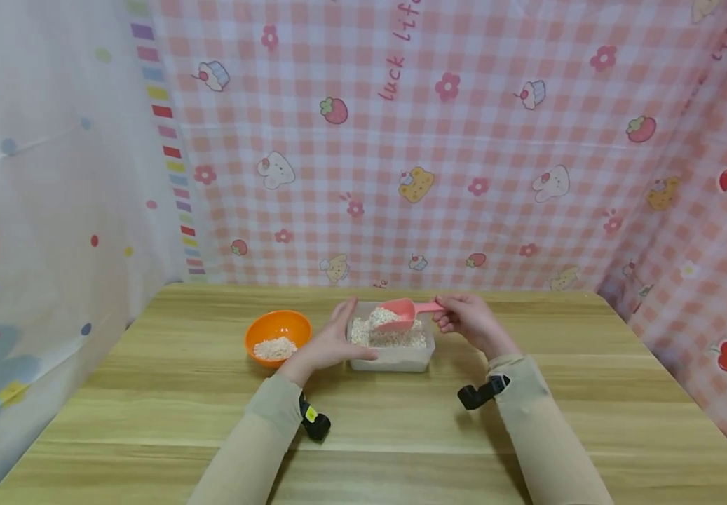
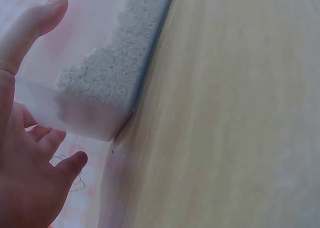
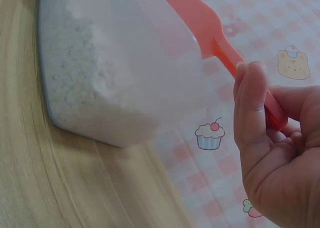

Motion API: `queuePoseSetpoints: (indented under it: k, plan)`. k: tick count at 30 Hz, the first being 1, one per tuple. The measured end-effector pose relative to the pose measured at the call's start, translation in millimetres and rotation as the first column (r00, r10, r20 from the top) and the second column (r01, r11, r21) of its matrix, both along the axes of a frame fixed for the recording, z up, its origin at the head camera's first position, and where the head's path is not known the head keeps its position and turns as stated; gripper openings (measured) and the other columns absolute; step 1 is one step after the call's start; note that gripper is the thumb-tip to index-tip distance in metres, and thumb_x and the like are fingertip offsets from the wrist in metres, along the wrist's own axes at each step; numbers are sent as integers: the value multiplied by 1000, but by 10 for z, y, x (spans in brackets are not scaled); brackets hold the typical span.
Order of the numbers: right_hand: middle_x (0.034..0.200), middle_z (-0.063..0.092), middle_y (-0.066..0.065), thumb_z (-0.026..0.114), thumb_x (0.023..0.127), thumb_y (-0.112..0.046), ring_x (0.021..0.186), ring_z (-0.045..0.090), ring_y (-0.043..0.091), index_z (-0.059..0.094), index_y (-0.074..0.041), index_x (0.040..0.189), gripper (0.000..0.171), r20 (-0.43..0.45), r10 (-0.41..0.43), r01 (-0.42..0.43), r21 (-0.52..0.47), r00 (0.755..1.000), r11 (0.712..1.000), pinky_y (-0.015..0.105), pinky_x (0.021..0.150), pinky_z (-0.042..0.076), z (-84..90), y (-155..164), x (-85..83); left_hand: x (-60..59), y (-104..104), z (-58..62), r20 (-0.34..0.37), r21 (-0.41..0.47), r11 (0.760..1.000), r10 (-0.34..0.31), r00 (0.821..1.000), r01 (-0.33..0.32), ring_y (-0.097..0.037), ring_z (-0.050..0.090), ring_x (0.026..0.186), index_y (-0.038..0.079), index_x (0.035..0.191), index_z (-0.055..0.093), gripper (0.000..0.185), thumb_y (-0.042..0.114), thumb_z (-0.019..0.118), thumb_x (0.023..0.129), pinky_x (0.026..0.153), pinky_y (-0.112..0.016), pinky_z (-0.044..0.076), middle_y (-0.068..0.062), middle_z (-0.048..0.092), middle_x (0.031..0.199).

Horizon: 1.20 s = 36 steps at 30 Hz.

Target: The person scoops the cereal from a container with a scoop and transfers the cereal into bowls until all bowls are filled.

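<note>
My right hand (image 1: 472,324) pinches the handle of a pink scoop (image 1: 404,314), which carries a heap of oat flakes over a translucent plastic container (image 1: 395,365). More flakes (image 1: 397,340) lie inside this container, which stands on the table. Around its left end, my left hand (image 1: 327,341) holds it, thumb along the near wall and fingers toward the far side. In the left wrist view the thumb (image 2: 31,28) overlaps the container wall. The scoop's handle (image 3: 276,109) runs between thumb and fingers in the right wrist view.
An orange bowl (image 1: 275,320) with some pale flakes stands left of the container, close by the left forearm. The wooden table (image 1: 401,442) ends at the back against a pink checked cloth (image 1: 464,147). Another cloth (image 1: 48,175) hangs along the left side.
</note>
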State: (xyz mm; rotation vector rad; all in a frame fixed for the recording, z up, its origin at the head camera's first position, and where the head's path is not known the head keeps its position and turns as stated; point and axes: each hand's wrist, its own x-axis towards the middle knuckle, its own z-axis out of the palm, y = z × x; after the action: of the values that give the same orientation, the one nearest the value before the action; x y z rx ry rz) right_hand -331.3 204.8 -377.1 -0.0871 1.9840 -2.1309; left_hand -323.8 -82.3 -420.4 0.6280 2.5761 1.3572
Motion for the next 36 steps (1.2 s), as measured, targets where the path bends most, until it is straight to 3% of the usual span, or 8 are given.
queuePoseSetpoints:
  k: [7,23,33,36]
  plan:
    - [66,65,3,49,102,-12,56,59,7,53,14,117,30,12,-40,40,-1,999,999,20,55,53,23,24,-2,-3,3,-3,-2,-4,1000,10,1000,-10,-34,17,143,19,158,6,121,42,85,70,110,-56,25,-11,0,162]
    - [65,65,5,52,101,-11,54,60,8,61,7,100,20,0,-46,46,-58,999,997,20,53,52,19,48,-23,22,8,18,0,-11,1000,16,1000,-16,-33,16,144,20,158,5,120,39,85,71,110,-56,25,-8,-1,162]
    - [65,64,3,51,101,-12,55,59,7,58,10,107,24,-4,-55,55,-27,998,998,20,54,52,28,53,-15,17,5,33,3,-23,1000,-7,1000,7,-34,11,145,19,157,1,121,40,85,72,111,-56,23,-10,-4,162]
    - [65,64,3,51,101,-13,55,59,8,61,8,104,23,-4,-62,62,-28,998,998,20,54,52,24,58,-16,30,0,92,-11,-35,999,-22,1000,22,-32,7,146,20,157,-1,120,40,83,74,112,-57,19,-9,-5,162]
